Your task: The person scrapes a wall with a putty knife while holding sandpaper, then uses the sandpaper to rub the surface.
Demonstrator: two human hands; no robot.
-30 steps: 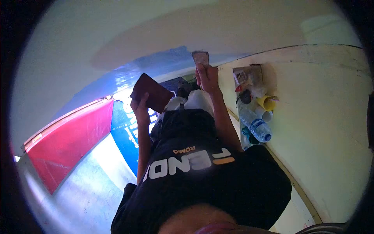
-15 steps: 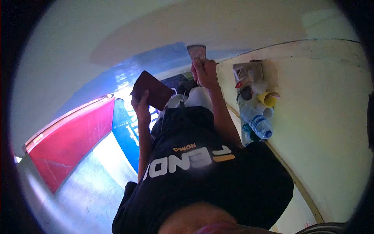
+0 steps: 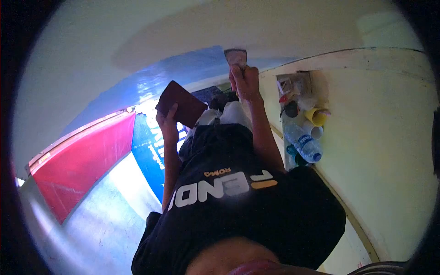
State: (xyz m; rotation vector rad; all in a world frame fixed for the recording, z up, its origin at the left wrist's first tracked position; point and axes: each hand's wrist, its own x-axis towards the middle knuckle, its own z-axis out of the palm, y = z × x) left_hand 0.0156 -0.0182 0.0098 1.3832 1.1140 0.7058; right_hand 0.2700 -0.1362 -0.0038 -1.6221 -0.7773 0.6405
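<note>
bottle (image 3: 305,145) and cups (image 3: 317,116) crowd wall (image 3: 380,137) by right hand (image 3: 245,83), floor (image 3: 103,220) open opposite

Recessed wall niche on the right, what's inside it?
The recessed wall niche holds a clear plastic water bottle with blue label, a yellow plastic cup and a white cup; clutter behind them is too covered to identify.

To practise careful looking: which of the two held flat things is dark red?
The broad board in the left hand; the blade in the right hand is small and greyish.
</note>
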